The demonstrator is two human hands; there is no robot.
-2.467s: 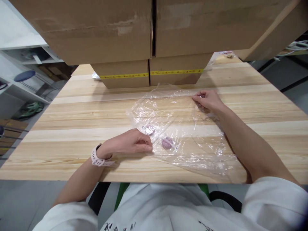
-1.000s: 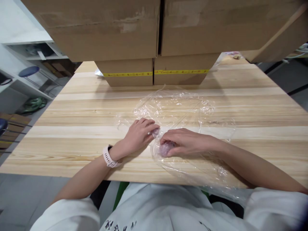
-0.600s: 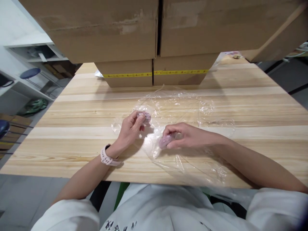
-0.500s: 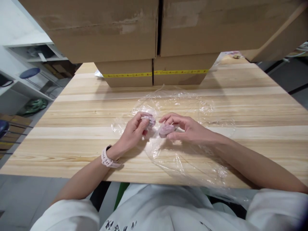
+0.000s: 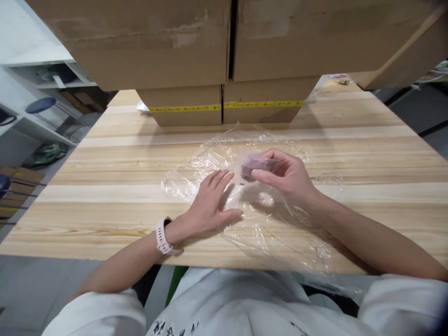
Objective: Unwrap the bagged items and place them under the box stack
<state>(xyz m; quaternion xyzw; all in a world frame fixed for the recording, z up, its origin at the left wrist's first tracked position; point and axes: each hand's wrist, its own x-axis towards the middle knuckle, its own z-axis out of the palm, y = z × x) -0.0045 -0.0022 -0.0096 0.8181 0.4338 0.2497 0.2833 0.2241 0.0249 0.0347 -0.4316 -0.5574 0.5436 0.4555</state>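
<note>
A crumpled clear plastic sheet (image 5: 280, 233) lies on the wooden table (image 5: 115, 186) in front of me. My right hand (image 5: 287, 175) is lifted a little above it and pinches small purple pieces (image 5: 257, 165) through the film. My left hand (image 5: 210, 205) rests flat on the sheet's left part, fingers stretched out and holding nothing. A pale pink watch (image 5: 163, 235) is on my left wrist.
Cardboard boxes (image 5: 224, 107) with yellow tape stand at the back of the table, and larger boxes (image 5: 147, 42) overhang above them. White shelving (image 5: 31, 121) and a blue stool (image 5: 40, 105) are off to the left. A small bag (image 5: 336, 79) lies far right.
My left hand let go of its purple piece and now lies flat on the plastic. My right hand rose and moved away from me, and now holds the purple pieces together.
</note>
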